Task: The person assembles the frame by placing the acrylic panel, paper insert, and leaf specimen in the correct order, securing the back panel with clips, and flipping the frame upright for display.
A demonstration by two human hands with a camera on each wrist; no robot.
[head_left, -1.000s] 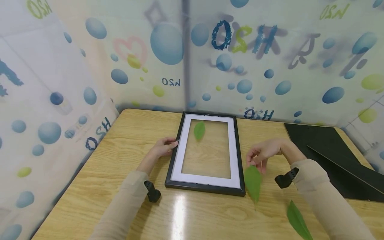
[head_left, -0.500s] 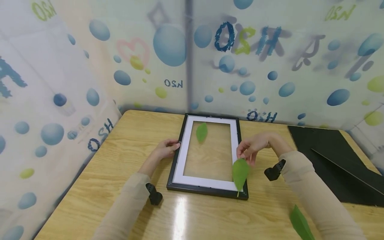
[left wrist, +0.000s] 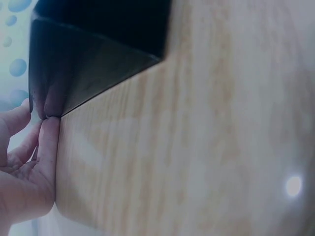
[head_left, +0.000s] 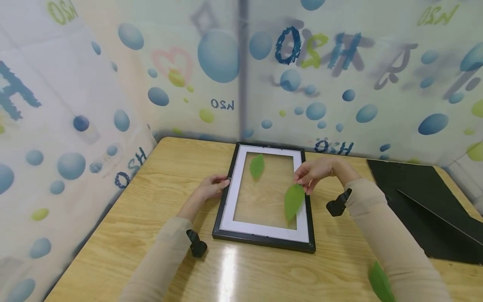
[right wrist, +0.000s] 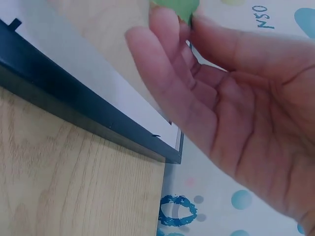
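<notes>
A black picture frame [head_left: 264, 241] with a white mat [head_left: 228, 209] around a clear pane lies on the wooden table. One green leaf [head_left: 257, 167] rests on the pane near its upper left corner. My left hand [head_left: 211, 187] holds the frame's left side; in the left wrist view, its fingertips meet the black side down at the tabletop. Between thumb and fingers, my right hand [head_left: 315, 173] pinches a second leaf [head_left: 293, 202] by one end. That leaf hangs over the mat's right strip and the pane, its stem toward the near side. Only its gripped end shows in the right wrist view.
Another leaf [head_left: 380, 282] lies at the near right, partly covered by the right sleeve. A black backing board [head_left: 419, 180] with a raised flap is at the table's right side. A patterned curtain [head_left: 170, 113] stands behind the table and along its left.
My right hand has carried its leaf left and away from me, from beside the frame to above the frame's right part. My left hand stays at the frame's left side.
</notes>
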